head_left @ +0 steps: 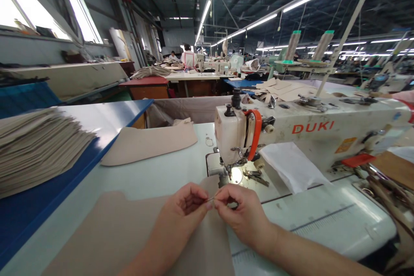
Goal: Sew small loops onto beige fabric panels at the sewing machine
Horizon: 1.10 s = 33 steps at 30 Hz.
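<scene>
My left hand and my right hand meet fingertip to fingertip over a beige fabric panel on the sewing table. Both are closed in a pinch. A thin light sliver shows between the fingertips; whether it is thread or the panel's edge, I cannot tell. The panel spreads under my left forearm, and its narrow upper end lies beside the presser foot. Just beyond my hands stands a white sewing machine with an orange guard, its needle area lit.
A second beige panel lies farther back on the table. At left, a thick stack of panels rests on a blue surface. White material lies under the machine arm. Thread cones stand behind; people work far back.
</scene>
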Each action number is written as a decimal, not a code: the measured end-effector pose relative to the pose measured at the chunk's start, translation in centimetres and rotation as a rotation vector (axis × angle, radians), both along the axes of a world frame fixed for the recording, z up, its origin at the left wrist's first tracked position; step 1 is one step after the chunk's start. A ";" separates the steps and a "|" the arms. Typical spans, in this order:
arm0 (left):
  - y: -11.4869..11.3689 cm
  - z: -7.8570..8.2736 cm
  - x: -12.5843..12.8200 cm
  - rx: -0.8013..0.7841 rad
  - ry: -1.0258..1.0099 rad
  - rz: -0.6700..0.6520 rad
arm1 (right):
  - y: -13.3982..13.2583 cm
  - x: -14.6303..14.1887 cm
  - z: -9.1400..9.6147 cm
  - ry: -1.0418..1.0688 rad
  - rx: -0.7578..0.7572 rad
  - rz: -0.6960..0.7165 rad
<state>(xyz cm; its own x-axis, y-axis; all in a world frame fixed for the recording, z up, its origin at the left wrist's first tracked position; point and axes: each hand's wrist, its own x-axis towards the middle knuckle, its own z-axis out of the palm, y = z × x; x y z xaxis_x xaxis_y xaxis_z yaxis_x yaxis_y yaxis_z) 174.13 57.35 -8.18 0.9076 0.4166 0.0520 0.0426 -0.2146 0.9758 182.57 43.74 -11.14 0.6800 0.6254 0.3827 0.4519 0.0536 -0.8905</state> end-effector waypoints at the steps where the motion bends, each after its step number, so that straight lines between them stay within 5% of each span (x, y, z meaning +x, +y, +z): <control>1: 0.0 -0.1 -0.1 0.028 -0.011 0.007 | 0.0 0.0 0.0 0.019 0.002 0.011; 7: 0.0 -0.2 -0.5 0.149 -0.037 0.007 | -0.1 0.2 -0.5 0.268 0.085 0.087; 23: -0.3 -0.2 -0.5 0.224 -0.035 0.051 | -0.1 0.1 0.0 0.213 -0.007 0.064; 33: 0.1 0.1 -0.5 0.250 0.091 -0.007 | -0.8 0.2 0.6 0.006 -0.107 0.030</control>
